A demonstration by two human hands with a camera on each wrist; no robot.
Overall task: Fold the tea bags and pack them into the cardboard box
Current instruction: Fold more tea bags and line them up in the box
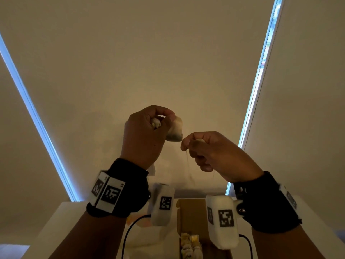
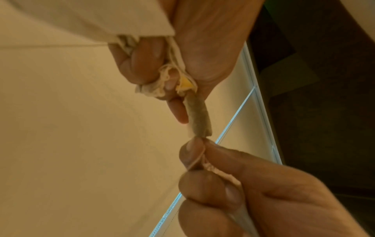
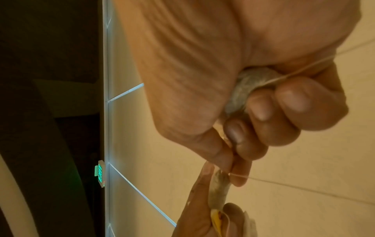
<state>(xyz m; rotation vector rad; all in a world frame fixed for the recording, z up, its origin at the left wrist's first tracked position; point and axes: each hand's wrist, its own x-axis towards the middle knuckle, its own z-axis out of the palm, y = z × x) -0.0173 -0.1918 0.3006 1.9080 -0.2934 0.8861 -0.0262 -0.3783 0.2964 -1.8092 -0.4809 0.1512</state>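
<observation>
Both hands are raised in front of the blind. My left hand (image 1: 168, 119) pinches the top of a hanging tea bag (image 1: 175, 130) and also grips crumpled tea bags (image 1: 155, 123) in its fist. The wrist view shows that tea bag (image 2: 198, 115) edge on, with a yellow tag (image 2: 185, 83) at the fingers. My right hand (image 1: 185, 143) pinches the thin string (image 3: 294, 72) right at the hanging bag's lower corner and keeps another tea bag (image 3: 249, 86) curled in its palm. The cardboard box (image 1: 188, 206) lies open below, with several folded tea bags (image 1: 190, 243) in it.
The box rests on a white table (image 1: 61, 217) under my wrists. Black cables (image 1: 128, 232) run from the wrist cameras. A pale roller blind (image 1: 168, 53) with bright gaps at its sides fills the background. A green sign (image 3: 100, 174) glows in the right wrist view.
</observation>
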